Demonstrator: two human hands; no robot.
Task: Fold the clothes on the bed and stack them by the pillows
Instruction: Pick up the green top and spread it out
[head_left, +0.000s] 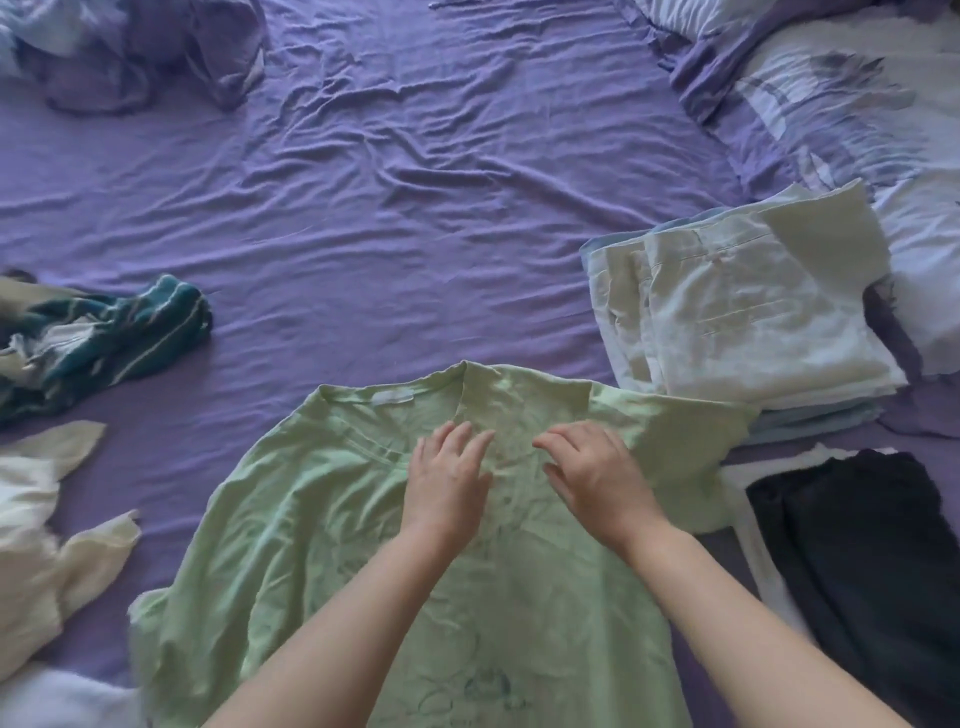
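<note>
A light green t-shirt (311, 519) lies spread on the purple sheet (389, 208) in front of me, its right side folded over toward the middle. My left hand (449, 480) rests flat on the shirt just below the collar, fingers straight. Beside it, my right hand (589, 473) presses the folded-over part with its fingers slightly bent, holding nothing. A stack of folded pale garments (748, 306) sits at the right, next to the pillows (841, 104).
A folded dark garment (857, 551) lies at the lower right. A teal striped garment (104, 338) and crumpled white clothes (47, 530) lie at the left. More crumpled purple and blue cloth (130, 47) sits at the far left corner.
</note>
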